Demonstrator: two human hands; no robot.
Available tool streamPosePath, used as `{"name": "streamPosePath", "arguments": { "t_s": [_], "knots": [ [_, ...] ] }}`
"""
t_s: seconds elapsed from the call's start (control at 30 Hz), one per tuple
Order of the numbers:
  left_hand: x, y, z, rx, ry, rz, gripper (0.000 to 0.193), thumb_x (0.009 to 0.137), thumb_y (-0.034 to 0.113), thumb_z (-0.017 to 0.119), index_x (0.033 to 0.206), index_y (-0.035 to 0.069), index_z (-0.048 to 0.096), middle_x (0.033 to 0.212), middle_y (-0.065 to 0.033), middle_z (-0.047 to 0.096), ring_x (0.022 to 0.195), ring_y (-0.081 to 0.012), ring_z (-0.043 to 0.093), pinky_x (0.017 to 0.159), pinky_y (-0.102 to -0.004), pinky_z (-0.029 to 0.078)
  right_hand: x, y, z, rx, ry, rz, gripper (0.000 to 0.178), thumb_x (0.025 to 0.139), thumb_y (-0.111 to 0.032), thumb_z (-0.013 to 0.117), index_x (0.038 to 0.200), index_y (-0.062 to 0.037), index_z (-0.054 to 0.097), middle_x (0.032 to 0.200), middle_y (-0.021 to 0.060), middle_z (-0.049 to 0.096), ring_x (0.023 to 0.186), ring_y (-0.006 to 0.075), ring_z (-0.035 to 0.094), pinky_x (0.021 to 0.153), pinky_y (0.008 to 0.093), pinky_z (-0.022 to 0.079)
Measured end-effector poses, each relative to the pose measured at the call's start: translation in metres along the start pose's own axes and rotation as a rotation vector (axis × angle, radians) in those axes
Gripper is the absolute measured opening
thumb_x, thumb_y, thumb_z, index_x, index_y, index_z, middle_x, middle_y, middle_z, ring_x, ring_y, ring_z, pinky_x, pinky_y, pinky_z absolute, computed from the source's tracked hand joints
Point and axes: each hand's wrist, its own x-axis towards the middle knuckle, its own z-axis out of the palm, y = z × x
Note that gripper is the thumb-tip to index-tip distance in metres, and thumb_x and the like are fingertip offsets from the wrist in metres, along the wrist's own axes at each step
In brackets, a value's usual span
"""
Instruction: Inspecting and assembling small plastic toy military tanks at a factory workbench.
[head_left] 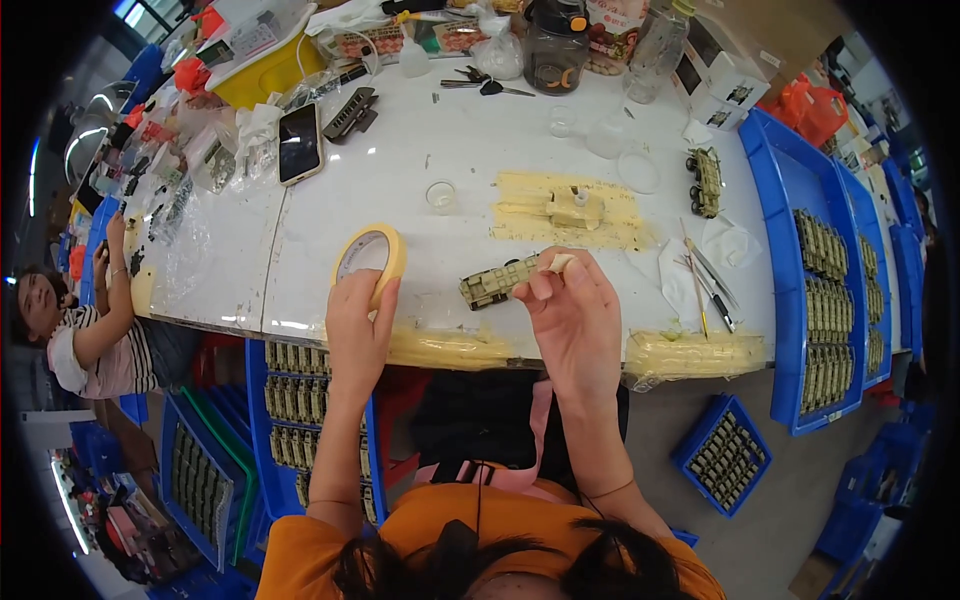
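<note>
My left hand (358,315) is closed on a roll of yellow masking tape (394,248), gripping its near side above the white table. A small pale piece of tape (562,262) is pinched between the fingertips of my right hand (580,320). Just left of that hand, a tan toy military truck (490,287) lies on the table, its right end partly hidden by my fingers. Beyond it, a patch of yellow tape (520,208) covers the tabletop, with a small tan part (578,208) on it.
A second toy truck (704,183), tweezers (712,273) and brushes (698,285) lie to the right. Blue trays (788,395) of truck parts stand at the right edge. A phone (300,145) and small glass cup (440,196) sit further back. A co-worker (85,345) sits at left.
</note>
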Motion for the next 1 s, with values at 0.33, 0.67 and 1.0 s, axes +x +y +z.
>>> {"name": "streamPosePath", "arguments": {
  "t_s": [0.33, 0.67, 1.0],
  "knots": [
    [0.013, 0.015, 0.018, 0.127, -0.045, 0.271, 0.033, 0.077, 0.02, 0.066, 0.103, 0.002, 0.055, 0.099, -0.0084, 0.054, 0.088, -0.0233, 0.05, 0.079, -0.0321, 0.04, 0.008, -0.04, -0.04, -0.44, 0.089, -0.284, 0.009, 0.086, 0.0, 0.053, 0.094, -0.0026, 0.051, 0.081, 0.0108, 0.061, 0.061, 0.0119, 0.052, 0.063, 0.0247, 0.049],
    [0.036, 0.065, 0.048, 0.069, -0.343, 0.452, 0.04, 0.073, 0.018, 0.069, 0.108, 0.004, 0.055, 0.104, -0.0076, 0.057, 0.092, -0.0228, 0.053, 0.084, -0.0318, 0.04, 0.083, -0.082, -0.014, -0.792, -0.176, -0.312, 0.013, 0.081, 0.006, 0.053, 0.092, -0.0007, 0.053, 0.077, 0.0123, 0.061, 0.065, 0.0165, 0.058, 0.066, 0.0272, 0.052],
    [0.103, 0.111, 0.065, -0.517, -0.106, 0.535, 0.045, 0.065, -0.003, 0.066, 0.108, 0.005, 0.056, 0.105, -0.0059, 0.06, 0.091, -0.02, 0.056, 0.079, -0.0288, 0.045, 0.097, -0.104, -0.049, -0.586, -0.324, -0.462, 0.002, 0.081, -0.006, 0.054, 0.08, -0.0068, 0.053, 0.1, 0.0146, 0.055, 0.091, 0.022, 0.053, 0.073, 0.0313, 0.049]
  ]
}}
